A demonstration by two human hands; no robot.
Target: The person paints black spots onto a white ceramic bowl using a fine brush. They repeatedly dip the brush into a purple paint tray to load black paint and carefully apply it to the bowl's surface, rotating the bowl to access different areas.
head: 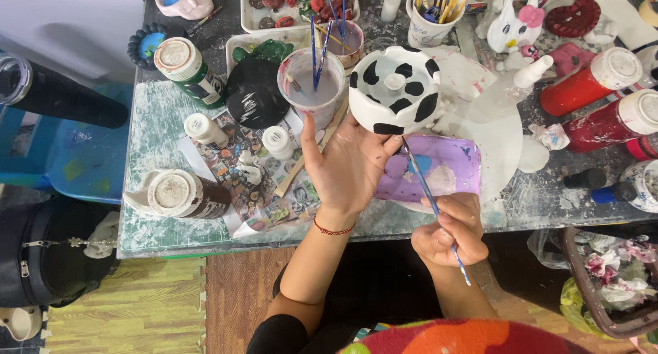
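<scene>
From the head view, the left hand (351, 165) is cupping a white ceramic bowl (396, 88) with black cow patches, fingers spread under its near rim and tilting it toward the person, just above the desk (157, 155). The right hand (452, 230) is pinching a thin blue paintbrush (423, 189) in a pen grip, its tip reaching up to the bowl's lower edge, close by the left fingertips. The step in hand looks like painting a black patch along that rim. Just beyond the left hand, a cup of murky rinse water (312, 87) is standing with spare brushes in it; below the bowl a purple palette (445, 165) is lying. The next stroke is probably calling for a steady bowl and a light, controlled tip so the black is staying inside the patch edge.
</scene>
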